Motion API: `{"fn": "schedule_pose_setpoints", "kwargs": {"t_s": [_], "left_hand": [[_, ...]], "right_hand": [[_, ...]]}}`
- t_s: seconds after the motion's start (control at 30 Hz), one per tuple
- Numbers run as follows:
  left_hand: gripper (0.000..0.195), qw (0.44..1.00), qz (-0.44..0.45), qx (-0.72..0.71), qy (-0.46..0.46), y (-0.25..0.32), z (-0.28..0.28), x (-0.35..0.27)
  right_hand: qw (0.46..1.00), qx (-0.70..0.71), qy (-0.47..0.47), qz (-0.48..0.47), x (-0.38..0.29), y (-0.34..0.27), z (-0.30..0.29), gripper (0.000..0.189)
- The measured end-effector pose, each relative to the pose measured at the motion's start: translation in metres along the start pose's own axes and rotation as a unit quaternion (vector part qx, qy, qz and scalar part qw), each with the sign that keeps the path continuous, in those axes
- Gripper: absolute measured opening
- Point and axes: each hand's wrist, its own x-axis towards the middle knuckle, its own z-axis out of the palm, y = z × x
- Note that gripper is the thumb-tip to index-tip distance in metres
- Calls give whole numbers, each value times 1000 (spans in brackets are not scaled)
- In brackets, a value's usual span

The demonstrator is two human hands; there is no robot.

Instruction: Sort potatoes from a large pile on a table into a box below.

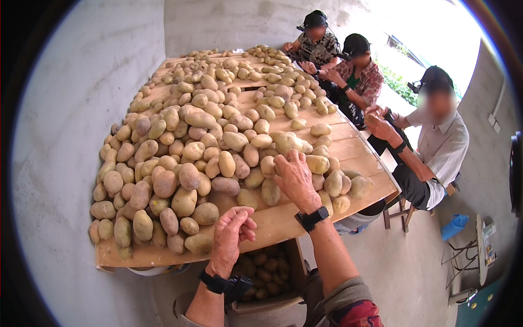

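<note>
Over the near edge of a wooden table (278,220), my left hand (231,235) is loosely curled with its thumb against the fingers, and nothing shows in it. My right hand (296,178) rests among the potatoes, its fingers bent beside a round potato (268,166). Whether it grips that potato cannot be told, as its palm is hidden. Just beyond the fingertips lies a large knobbly potato (292,143). A wide heap of potatoes (192,151) covers much of the boards. Below the table edge, a cardboard box (300,261) holds more potatoes in shadow.
Three people (439,122) sit along the table's right side. A grey bucket (359,220) stands under the right corner. A plastered wall (81,102) runs along the left. Farther right are a blue container (454,227) and a small folding table (482,253).
</note>
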Motion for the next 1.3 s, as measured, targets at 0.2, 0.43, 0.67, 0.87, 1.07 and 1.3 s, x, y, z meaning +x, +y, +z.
{"fn": "schedule_pose_setpoints", "kwargs": {"t_s": [0.2,0.43,0.67,0.87,1.07,1.3], "left_hand": [[18,1000,1,8,-5,1,-1,0],[19,1000,-14,-4,-14,-9,3,4],[18,998,-35,42,-24,-19,13,4],[18,997,-28,64,-29,-21,14,7],[19,997,-23,69,-38,-19,15,7],[20,995,10,87,54,-12,13,13]], "right_hand": [[998,-31,-43,-26,-4,0,2,32],[982,-69,-174,17,-20,4,3,25],[986,-41,-163,18,-26,5,-2,23],[971,148,-150,111,-24,8,-11,29],[893,369,-125,223,-24,5,-21,33],[840,397,-358,98,-35,-7,-27,40]]}}
